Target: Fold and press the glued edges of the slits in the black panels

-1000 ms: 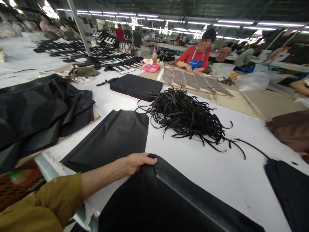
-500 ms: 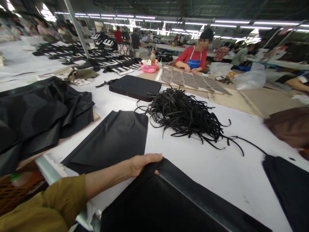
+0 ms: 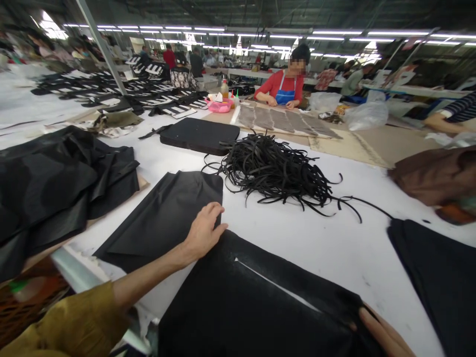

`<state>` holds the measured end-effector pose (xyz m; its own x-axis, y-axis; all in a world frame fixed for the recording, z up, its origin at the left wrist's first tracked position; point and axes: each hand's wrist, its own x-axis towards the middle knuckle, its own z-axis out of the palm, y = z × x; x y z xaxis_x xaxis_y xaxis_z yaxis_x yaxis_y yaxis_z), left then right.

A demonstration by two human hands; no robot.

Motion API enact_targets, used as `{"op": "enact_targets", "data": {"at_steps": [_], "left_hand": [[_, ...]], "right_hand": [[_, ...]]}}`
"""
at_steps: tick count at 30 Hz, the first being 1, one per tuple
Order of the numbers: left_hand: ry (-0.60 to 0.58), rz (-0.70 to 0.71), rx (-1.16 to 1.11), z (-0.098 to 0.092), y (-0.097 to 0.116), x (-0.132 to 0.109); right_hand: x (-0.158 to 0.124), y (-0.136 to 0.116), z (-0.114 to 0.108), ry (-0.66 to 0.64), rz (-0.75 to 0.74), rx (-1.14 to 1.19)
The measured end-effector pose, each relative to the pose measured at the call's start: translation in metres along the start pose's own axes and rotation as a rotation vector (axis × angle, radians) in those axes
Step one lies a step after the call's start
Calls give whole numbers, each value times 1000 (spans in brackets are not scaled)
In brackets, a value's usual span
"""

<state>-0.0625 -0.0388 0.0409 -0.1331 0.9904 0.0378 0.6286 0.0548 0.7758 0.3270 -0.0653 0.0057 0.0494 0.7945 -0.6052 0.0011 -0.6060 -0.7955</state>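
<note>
A black sheet panel (image 3: 260, 307) with a long narrow slit lies in front of me, its lower part cut off by the frame. My left hand (image 3: 204, 230) is open near its far left corner, thumb apart from the fingers. The fingers reach over the edge of a second flat black sheet (image 3: 167, 213); whether they touch it I cannot tell. At the panel's right edge my right hand (image 3: 385, 332) grips the material, a fingertip showing near the slit's end. Beyond lies a heap of thin black strips (image 3: 277, 171).
A stack of black pieces (image 3: 201, 135) lies behind the strips. Black sheets (image 3: 48, 173) are piled left, and more black pieces (image 3: 439, 277) lie right. A co-worker in red (image 3: 280, 89) works across the white table (image 3: 305, 238). An orange crate (image 3: 33, 307) stands lower left.
My left hand has let go of the panel's corner and shifted left and up, its fingers now spread. My right hand has come into view at the panel's right edge. The panel lies flatter.
</note>
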Motion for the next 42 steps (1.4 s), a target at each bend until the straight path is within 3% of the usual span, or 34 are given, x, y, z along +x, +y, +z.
{"op": "enact_targets", "data": {"at_steps": [2, 6, 9, 13, 17, 21, 24, 29, 31, 33, 36, 38, 42], "left_hand": [[12, 208, 279, -4, 0, -14], [-304, 419, 496, 4, -2, -49], [-454, 443, 632, 15, -3, -62], [-575, 402, 748, 23, -3, -61], [-462, 388, 886, 29, -5, -61], [-309, 431, 1033, 39, -13, -63], [-281, 471, 1076, 42, -16, -62], [-295, 497, 1113, 41, -15, -61], [-299, 499, 1115, 41, -14, -61], [-304, 498, 1105, 40, -13, -61], [-314, 499, 1080, 41, -16, -61], [-308, 505, 1076, 41, -22, -60], [-275, 509, 1077, 41, -37, -58]], "right_hand": [[-4, -1, 6, 32, -5, 16], [-4, -1, 6, -9, 10, 39], [-3, -2, 4, -44, -4, 62], [-6, -4, 2, -42, 9, 125], [-18, -10, -3, -148, -5, 193], [-20, -16, -11, -272, -209, 37], [-11, -11, -22, -82, -386, -335], [-7, 5, -31, 595, -601, -1230], [-13, 6, -26, 788, -628, -1391], [-20, 7, -18, 811, -627, -1334], [-24, 13, -5, 564, -594, -1060], [-21, 21, 0, 464, -575, -1006], [-15, 35, -3, 578, -598, -1264]]}}
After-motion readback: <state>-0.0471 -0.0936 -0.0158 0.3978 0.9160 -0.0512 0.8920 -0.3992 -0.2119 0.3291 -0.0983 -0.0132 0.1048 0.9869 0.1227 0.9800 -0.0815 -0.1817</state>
